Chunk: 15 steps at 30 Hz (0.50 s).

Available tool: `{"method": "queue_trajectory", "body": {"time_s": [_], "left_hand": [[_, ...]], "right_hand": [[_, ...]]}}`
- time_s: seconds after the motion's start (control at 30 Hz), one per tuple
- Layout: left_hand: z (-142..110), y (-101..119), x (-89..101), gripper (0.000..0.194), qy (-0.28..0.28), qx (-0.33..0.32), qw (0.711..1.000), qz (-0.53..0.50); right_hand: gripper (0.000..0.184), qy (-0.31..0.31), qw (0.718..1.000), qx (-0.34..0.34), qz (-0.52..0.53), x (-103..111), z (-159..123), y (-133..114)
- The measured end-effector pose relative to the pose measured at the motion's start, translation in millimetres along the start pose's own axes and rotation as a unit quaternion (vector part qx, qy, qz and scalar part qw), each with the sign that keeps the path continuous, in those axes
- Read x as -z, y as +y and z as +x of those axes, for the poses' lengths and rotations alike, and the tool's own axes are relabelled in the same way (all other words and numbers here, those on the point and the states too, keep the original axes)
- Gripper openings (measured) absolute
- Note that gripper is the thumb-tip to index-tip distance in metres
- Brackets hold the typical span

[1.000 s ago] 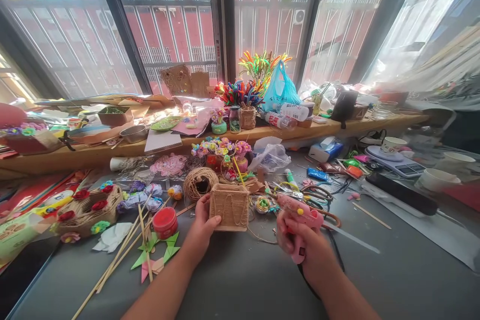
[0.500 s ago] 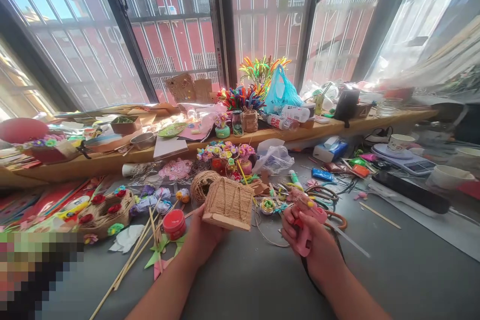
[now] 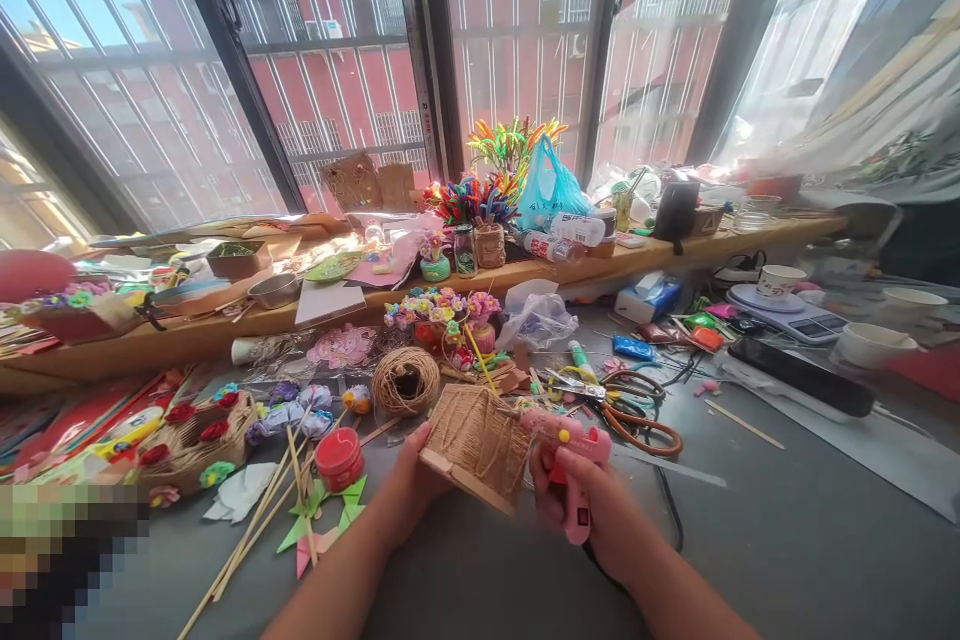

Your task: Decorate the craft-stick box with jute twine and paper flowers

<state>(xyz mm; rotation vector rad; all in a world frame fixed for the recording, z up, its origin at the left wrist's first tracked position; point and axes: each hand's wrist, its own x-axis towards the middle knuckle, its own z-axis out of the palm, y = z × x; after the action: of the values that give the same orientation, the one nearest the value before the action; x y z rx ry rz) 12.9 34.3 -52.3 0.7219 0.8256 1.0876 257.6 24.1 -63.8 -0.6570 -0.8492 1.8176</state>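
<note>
My left hand point(image 3: 415, 482) is closed on the left side of a small cardboard box wrapped in twine point(image 3: 478, 440), which it holds tilted above the table. A line of thicker twine zigzags over the box's wrapped face. In my right hand point(image 3: 589, 495) is a pink hot glue gun point(image 3: 571, 442), gripped by its handle. Its nozzle points left and is at the box's upper right edge; whether it touches I cannot tell. Behind the box lies a ball of twine point(image 3: 406, 381). Scissors with orange-brown handles point(image 3: 637, 415) lie just beyond the glue gun.
Left of my hands are a red tub point(image 3: 339, 458), wooden sticks point(image 3: 251, 530), folded paper stars point(image 3: 322, 517) and a twine basket with roses point(image 3: 196, 435). A phone point(image 3: 801, 376) and a kitchen scale point(image 3: 787, 312) stand at right. The glue gun's black cord point(image 3: 673, 510) trails on the table.
My right hand has brought the glue gun left, up to the box, and its nozzle has swung round toward it. The box has been lowered slightly and tilted. The view has shifted a little.
</note>
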Motion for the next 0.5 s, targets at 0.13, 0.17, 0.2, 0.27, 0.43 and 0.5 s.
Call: {"method": "queue_trajectory", "body": {"time_s": [0.13, 0.17, 0.2, 0.27, 0.43, 0.5], "left_hand": [[-0.7, -3.9, 3.6, 0.065, 0.007, -0.004, 1.000, 0.013], [-0.3, -5.3, 5.0, 0.066, 0.003, -0.005, 1.000, 0.013], [0.3, -7.0, 6.6, 0.068, 0.002, -0.011, 1.000, 0.012], [1.8, -11.7, 10.1, 0.073, 0.002, -0.035, 0.999, 0.017], [6.3, -27.8, 19.2, 0.083, 0.023, -0.115, 0.992, 0.055], [9.7, -32.2, 22.7, 0.081, 0.019, -0.125, 0.990, 0.056]], "right_hand": [[0.039, 0.003, 1.000, -0.009, 0.009, -0.5, -1.5, 2.5], [0.037, 0.000, 1.000, 0.000, 0.018, -0.4, -1.1, 2.1], [0.034, 0.001, 1.000, 0.014, 0.027, -0.3, -0.4, 1.4], [0.025, 0.025, 0.997, 0.054, 0.044, -0.3, 1.2, -0.6], [0.032, 0.087, 0.990, 0.074, 0.083, -3.7, 2.4, -2.3], [0.031, 0.072, 0.992, 0.064, 0.086, -4.8, 1.7, -1.3]]}}
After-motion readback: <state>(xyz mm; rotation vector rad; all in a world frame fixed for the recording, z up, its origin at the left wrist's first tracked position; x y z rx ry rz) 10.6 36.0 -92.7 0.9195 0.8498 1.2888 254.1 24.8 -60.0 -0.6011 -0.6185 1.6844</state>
